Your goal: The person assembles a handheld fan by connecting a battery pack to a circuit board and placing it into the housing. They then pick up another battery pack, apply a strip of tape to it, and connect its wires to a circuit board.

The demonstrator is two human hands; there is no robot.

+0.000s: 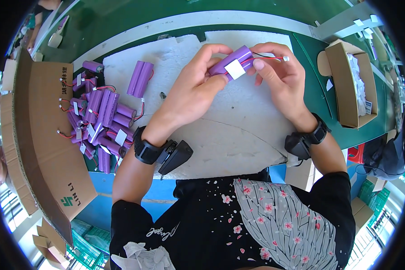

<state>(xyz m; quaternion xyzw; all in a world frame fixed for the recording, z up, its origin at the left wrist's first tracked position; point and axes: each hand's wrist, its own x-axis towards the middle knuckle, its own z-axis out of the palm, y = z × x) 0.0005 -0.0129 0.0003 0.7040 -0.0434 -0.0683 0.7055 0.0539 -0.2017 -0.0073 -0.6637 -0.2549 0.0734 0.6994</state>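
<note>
A purple battery pack (240,55) with a white label (235,69) is held up over the white foam sheet (229,148). My left hand (189,87) grips its left end, thumb in front and index finger over the top. At the other end, my right hand (285,76) closes on the pack with thumb and fingers beside the leads. Red and black wires run from that end to a small white connector (286,59) near the right fingers. Another purple battery pack (140,78) lies alone on the foam, left of my left hand, its wires trailing down.
Many purple battery packs (105,110) with wires and labels are heaped at the left. Beside them stands a large cardboard box (54,130). A smaller open carton (344,87) holding white packets sits at the right. A metal rail (189,22) crosses the green table's far side.
</note>
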